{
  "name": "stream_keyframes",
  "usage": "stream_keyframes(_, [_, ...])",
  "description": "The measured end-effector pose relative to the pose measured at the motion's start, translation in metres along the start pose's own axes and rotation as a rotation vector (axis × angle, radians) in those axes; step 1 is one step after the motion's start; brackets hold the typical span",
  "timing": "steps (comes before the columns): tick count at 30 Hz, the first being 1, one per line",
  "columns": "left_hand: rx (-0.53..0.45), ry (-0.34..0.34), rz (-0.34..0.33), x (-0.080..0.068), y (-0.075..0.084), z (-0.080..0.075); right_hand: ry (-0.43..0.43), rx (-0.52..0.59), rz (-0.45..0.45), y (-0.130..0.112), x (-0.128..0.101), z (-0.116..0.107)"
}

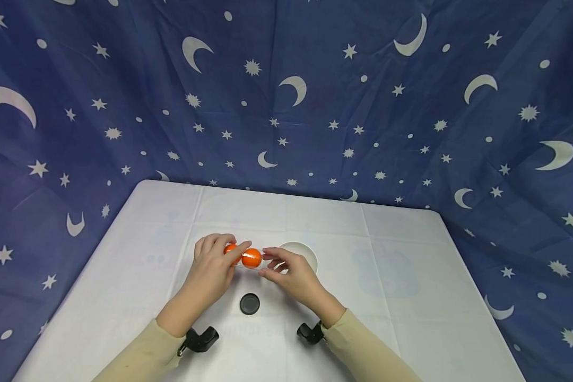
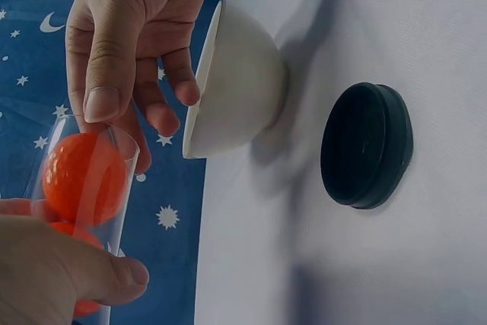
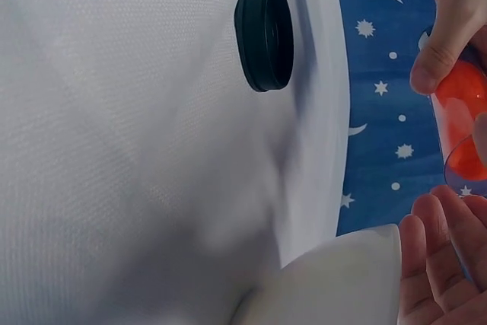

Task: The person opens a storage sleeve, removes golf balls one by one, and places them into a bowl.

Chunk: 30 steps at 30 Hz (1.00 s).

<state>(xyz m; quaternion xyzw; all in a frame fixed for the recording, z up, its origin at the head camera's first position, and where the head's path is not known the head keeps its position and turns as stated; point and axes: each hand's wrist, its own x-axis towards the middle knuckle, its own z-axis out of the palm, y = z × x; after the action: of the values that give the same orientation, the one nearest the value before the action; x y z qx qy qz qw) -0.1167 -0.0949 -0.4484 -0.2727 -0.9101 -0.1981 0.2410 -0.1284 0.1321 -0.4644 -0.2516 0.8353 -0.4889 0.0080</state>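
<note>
Gripping a clear tube of orange balls, the left hand curls round it; right hand fingers loosely spread at its mouth, holding nothing.

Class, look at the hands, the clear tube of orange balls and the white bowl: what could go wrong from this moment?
1. The clear tube lies tilted with its open mouth toward the right hand; an orange ball at the mouth might slip out, miss the white bowl and roll across the table.
2. The black lid lies loose below the hands; a wrist could knock it.
</note>
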Motion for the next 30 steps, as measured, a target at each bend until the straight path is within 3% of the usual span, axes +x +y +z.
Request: stream_keyframes(30, [-0.019,0.026,-0.012,-0.002,-0.004,-0.0014,0.041,-0.007,-0.015,-0.0045,-0.0015,-0.0027])
